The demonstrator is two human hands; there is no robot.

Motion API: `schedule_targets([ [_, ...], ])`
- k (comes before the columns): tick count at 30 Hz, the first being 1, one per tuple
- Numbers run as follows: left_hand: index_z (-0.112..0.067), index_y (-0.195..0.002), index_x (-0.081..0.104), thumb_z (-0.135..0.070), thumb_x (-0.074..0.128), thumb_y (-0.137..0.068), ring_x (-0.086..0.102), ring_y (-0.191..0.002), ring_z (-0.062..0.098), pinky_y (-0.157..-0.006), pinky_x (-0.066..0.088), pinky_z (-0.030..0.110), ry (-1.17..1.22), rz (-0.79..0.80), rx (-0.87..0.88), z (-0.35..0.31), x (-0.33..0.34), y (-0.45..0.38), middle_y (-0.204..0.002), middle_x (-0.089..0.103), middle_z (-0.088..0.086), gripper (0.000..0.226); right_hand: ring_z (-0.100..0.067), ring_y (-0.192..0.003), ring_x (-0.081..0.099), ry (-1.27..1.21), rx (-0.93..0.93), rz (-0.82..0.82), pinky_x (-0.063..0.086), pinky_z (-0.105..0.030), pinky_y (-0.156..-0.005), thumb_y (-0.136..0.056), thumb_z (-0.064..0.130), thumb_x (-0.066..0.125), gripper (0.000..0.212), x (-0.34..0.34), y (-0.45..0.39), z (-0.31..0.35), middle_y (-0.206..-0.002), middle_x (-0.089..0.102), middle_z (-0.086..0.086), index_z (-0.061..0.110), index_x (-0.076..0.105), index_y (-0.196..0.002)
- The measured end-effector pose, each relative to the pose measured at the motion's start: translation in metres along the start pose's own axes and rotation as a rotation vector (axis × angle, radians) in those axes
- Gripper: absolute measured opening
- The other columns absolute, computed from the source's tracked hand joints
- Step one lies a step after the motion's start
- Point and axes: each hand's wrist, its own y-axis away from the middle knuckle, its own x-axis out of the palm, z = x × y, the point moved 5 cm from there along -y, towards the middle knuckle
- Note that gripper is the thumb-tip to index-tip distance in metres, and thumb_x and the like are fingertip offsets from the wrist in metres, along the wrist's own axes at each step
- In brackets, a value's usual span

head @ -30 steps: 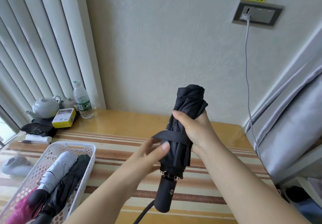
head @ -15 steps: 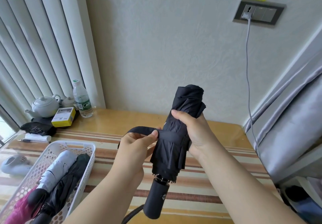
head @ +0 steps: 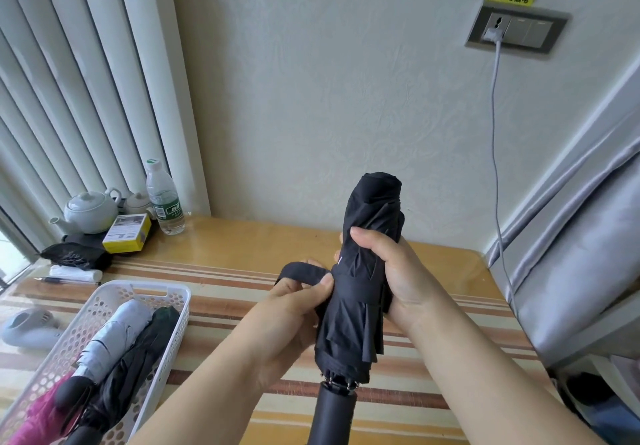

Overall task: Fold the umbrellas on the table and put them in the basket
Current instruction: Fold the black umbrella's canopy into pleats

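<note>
A collapsed black umbrella (head: 370, 209) stands nearly upright in the air above the striped table (head: 433, 306), handle (head: 332, 417) down. My right hand (head: 391, 271) grips its rolled canopy at the middle. My left hand (head: 294, 309) pinches the umbrella's black strap (head: 301, 271), which loops out to the left, with the thumb pressed at the canopy's side. A white perforated basket (head: 104, 295) sits at the lower left. It holds a pale grey umbrella (head: 110, 337), a dark one (head: 142, 351) and a magenta one (head: 38, 413).
A white teapot (head: 91, 210), water bottle (head: 164, 202), yellow box (head: 128, 233), black cloth and pen sit at the table's far left corner. A white handheld device (head: 27, 328) lies left of the basket. A cable (head: 495, 126) hangs from the wall socket; grey curtain at right.
The strap has come in from stretched out left to looped close against the canopy, with my left thumb now pressing at the canopy's side. The umbrella has straightened slightly.
</note>
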Motion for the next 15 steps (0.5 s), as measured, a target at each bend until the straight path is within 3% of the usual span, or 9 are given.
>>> schedule_targets([
  [2, -0.026, -0.065, 0.068, -0.019, 0.058, -0.083, 0.064, -0.095, 0.025, -0.081, 0.048, 0.041, -0.116, -0.101, 0.13, -0.01, -0.007, 0.002, -0.095, 0.072, 0.0, 0.021, -0.02, -0.057, 0.064, 0.018, -0.043, -0.021, 0.053, -0.028, -0.053, -0.081, 0.009, 0.067, 0.021, -0.002, 0.001, 0.005, -0.069, 0.062, -0.009, 0.006, 0.056, -0.098],
  [4, -0.028, -0.078, 0.07, -0.018, 0.057, -0.089, 0.064, -0.104, 0.021, -0.092, 0.045, 0.043, -0.159, -0.187, 0.188, -0.013, -0.009, 0.003, -0.103, 0.072, -0.008, 0.02, -0.02, -0.059, 0.065, 0.005, -0.075, -0.023, 0.053, -0.028, -0.052, -0.077, 0.008, 0.068, 0.024, -0.002, 0.002, 0.009, -0.069, 0.063, -0.007, 0.009, 0.057, -0.098],
  [7, -0.021, -0.09, 0.071, -0.014, 0.053, -0.094, 0.066, -0.102, 0.027, -0.097, 0.045, 0.049, -0.091, -0.214, 0.137, -0.005, -0.004, 0.002, -0.103, 0.072, 0.007, 0.019, -0.022, -0.059, 0.066, -0.022, -0.074, 0.016, 0.054, -0.028, -0.052, -0.077, 0.009, 0.066, 0.019, 0.008, 0.003, 0.008, -0.067, 0.065, -0.009, 0.006, 0.056, -0.093],
  [10, -0.012, -0.079, 0.069, -0.015, 0.054, -0.092, 0.068, -0.085, 0.031, -0.086, 0.051, 0.046, 0.013, -0.183, 0.015, 0.003, 0.003, 0.002, -0.094, 0.071, 0.017, 0.02, -0.023, -0.06, 0.063, -0.048, -0.051, -0.007, 0.054, -0.029, -0.055, -0.071, 0.016, 0.064, 0.026, 0.007, 0.0, 0.001, -0.069, 0.061, -0.012, 0.004, 0.055, -0.092],
  [12, -0.009, -0.095, 0.062, -0.019, 0.056, -0.089, 0.069, -0.083, 0.028, -0.077, 0.056, 0.041, 0.076, -0.136, -0.063, 0.006, 0.007, 0.002, -0.097, 0.071, 0.016, 0.013, -0.02, -0.057, 0.061, -0.09, -0.011, -0.001, 0.052, -0.027, -0.055, -0.07, 0.022, 0.063, 0.023, 0.004, -0.001, -0.004, -0.067, 0.061, -0.009, 0.005, 0.057, -0.084],
  [15, -0.006, -0.108, 0.064, -0.032, 0.059, -0.079, 0.069, -0.075, 0.032, -0.065, 0.057, 0.039, 0.137, -0.023, -0.219, 0.017, 0.01, 0.002, -0.093, 0.071, 0.018, 0.039, -0.019, -0.06, 0.062, -0.182, 0.045, 0.032, 0.053, -0.028, -0.059, -0.069, 0.025, 0.062, 0.019, 0.004, -0.001, -0.011, -0.068, 0.064, -0.008, 0.006, 0.06, -0.074],
])
